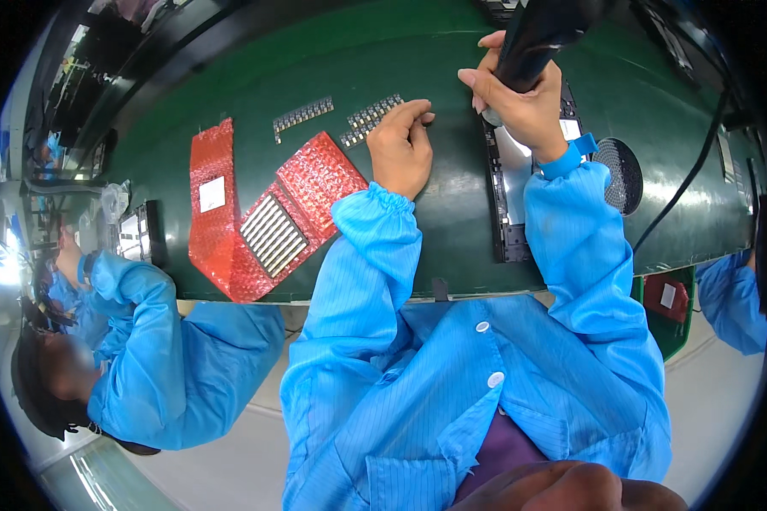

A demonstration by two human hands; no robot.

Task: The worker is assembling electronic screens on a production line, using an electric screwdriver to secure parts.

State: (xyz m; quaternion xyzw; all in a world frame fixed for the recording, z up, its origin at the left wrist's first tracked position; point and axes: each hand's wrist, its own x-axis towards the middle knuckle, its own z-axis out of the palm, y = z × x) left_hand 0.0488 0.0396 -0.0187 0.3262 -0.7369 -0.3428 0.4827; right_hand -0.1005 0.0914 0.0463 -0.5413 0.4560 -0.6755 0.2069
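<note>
My right hand (524, 106), with a blue wrist strap, is closed around a thick black tapered tool (541, 38). The tool covers part of the palm, and its kind is unclear. Below that hand lies a long black frame with a shiny pale panel (510, 183), partly hidden by my sleeve. My left hand (403, 149) rests on the table with its fingers curled in. Its fingertips are beside a strip of small circuit boards (371, 117); whatever they may pinch is hidden. Another short strip of small boards (303, 117) lies farther left.
Left of my hands, red bubble wrap (210, 162) lies with a stack of pale strips (273, 236) on it. A round black mesh piece (616, 176) and a black cable (686, 187) are on the right. A co-worker in blue (158, 358) sits at left.
</note>
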